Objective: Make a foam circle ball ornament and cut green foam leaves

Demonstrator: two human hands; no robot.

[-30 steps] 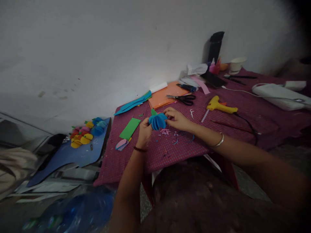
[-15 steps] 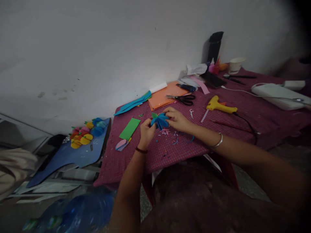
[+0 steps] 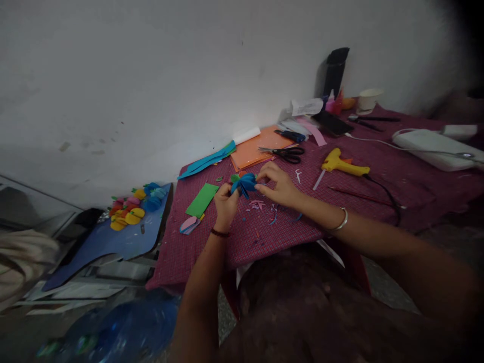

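In the head view, a blue folded-paper fruit shape with fanned layers and a small green leaf is held above the table. My left hand grips its left side between thumb and fingers. At its right edge, my right hand has the thumb and index finger around the paper layers, the other fingers curled. Small pink and blue paper scraps lie below. A green paper strip and a stack of cut paper ovals rest left of my left hand.
Black-handled scissors lie on orange paper sheets. A yellow hot glue gun with its cord and a pencil lie to the right. Blue paper strips line the back edge. Several finished paper fruits sit on a blue board at left.
The blue paper fruit has turned and shifted slightly left. My right hand's fingers have opened a little and moved to its right edge.
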